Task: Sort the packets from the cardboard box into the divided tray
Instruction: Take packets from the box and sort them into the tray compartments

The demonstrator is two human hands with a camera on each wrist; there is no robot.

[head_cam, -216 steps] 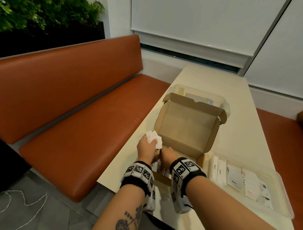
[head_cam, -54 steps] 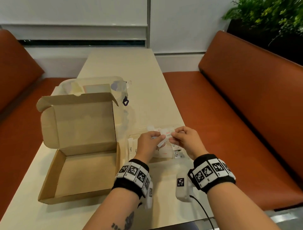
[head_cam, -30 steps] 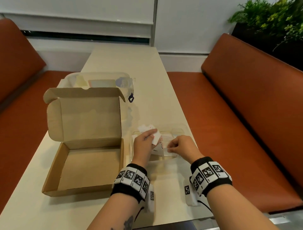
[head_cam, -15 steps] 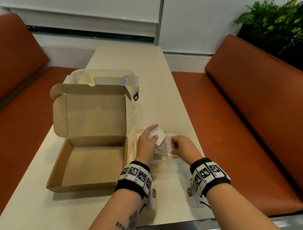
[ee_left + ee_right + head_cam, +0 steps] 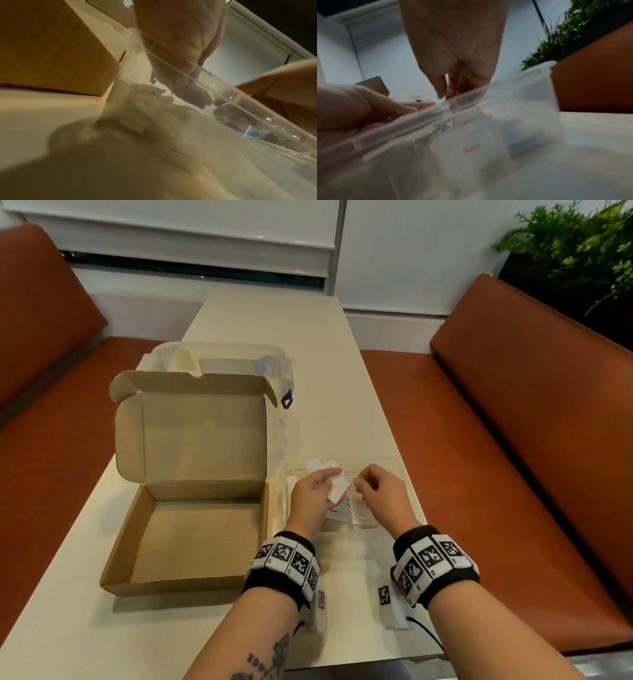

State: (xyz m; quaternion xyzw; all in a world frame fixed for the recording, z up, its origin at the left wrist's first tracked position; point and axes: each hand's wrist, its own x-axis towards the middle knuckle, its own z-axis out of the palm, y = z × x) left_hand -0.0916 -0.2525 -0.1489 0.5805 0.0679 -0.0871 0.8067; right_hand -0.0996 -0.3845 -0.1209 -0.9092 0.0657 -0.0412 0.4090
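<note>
Now over tray (image 5: 407, 474) | left hand (image 5: 308, 498) grips packets (image 5: 334, 491), right hand (image 5: 380, 494) fingers curled, reaching back after placing one | box (image 5: 191, 542) empty, sorting nearly done

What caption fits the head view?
Left hand holds white packets over the clear divided tray; cardboard box sits emptied.

The box (image 5: 191, 508) is plain matt brown cardboard. The tray (image 5: 407, 491) is clear glossy plastic, like the tub (image 5: 219, 354) behind. Packets (image 5: 337, 491) look like thin white paper. The table (image 5: 308, 344) is smooth cream; the benches (image 5: 531, 440) are smooth brown leather-like upholstery.
</note>
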